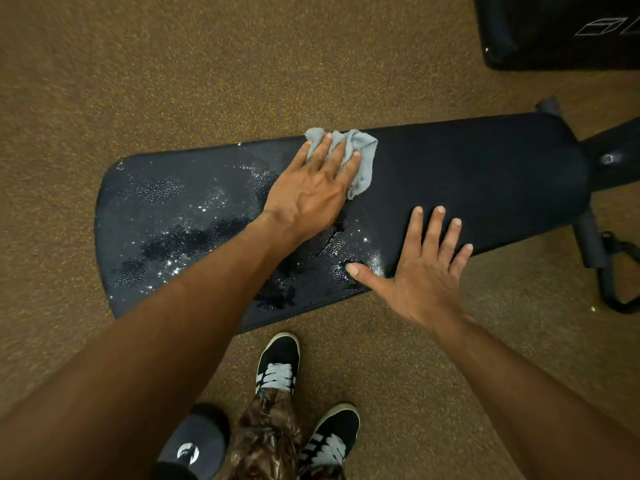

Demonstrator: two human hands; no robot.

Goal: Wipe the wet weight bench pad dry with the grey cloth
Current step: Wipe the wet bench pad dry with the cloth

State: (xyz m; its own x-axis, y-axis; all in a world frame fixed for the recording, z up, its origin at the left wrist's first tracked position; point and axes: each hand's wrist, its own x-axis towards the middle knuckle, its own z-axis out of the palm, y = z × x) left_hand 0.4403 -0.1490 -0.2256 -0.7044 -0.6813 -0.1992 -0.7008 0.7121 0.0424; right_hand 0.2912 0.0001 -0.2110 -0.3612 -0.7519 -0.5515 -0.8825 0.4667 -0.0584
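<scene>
A long black weight bench pad point(467, 174) lies across the view, wider at its left end. Water drops and wet patches point(180, 233) glisten over its left half; the right half looks matt and dry. The crumpled grey cloth point(363, 157) sits near the pad's far edge at the middle. My left hand point(311, 188) presses flat on the cloth with straight fingers. Spread flat, my right hand point(422, 268) rests on the pad's near edge, to the right of the wet area, holding nothing.
Speckled brown rubber floor point(138, 81) surrounds the bench. The black bench frame and foot bar point(602, 258) stick out at the right. Another black padded thing point(554, 29) stands at the top right. My two black shoes point(277, 365) are just below the pad.
</scene>
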